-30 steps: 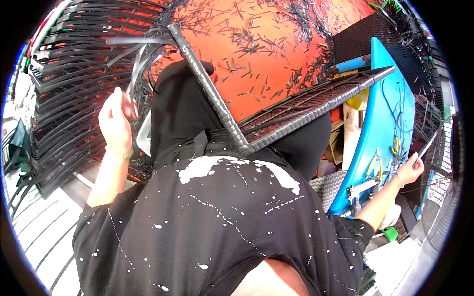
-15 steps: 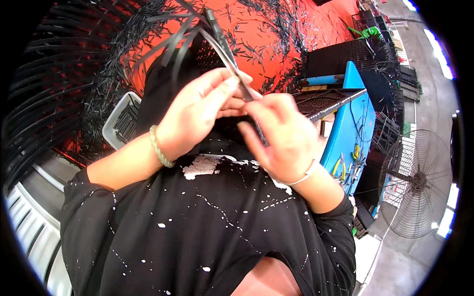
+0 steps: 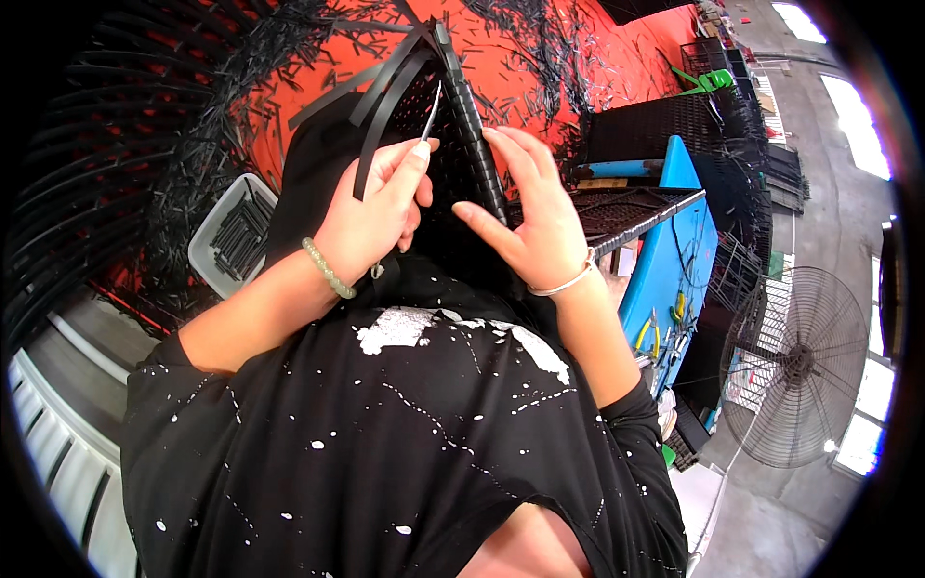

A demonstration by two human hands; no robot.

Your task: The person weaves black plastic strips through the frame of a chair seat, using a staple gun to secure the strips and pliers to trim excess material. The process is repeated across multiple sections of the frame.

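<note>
A dark woven panel with a black-wrapped edge bar (image 3: 475, 140) stands tilted in front of me. Loose flat black plastic strips (image 3: 388, 87) fan out from its upper end. My left hand (image 3: 378, 204) is closed left of the bar, its thumb and fingers pinching a thin strip (image 3: 433, 113) that shows a bright edge. Another strip hangs down across the back of this hand. On the bar's right side lies my right hand (image 3: 535, 214), fingers stretched and thumb apart. Its fingertips touch the wrapped edge, and nothing shows in its grip.
A grey bin (image 3: 199, 249) of short black pieces sits at left. Cut strips litter the red floor covering (image 3: 318, 63). To the right are a blue bench (image 3: 665, 260) with yellow-handled pliers (image 3: 647, 336), another woven panel (image 3: 636, 207) and a large fan (image 3: 798, 364).
My hands were close together on a strip over the bar. Now they are apart: the left has drawn back left with a strip, the right has opened against the wrapped edge.
</note>
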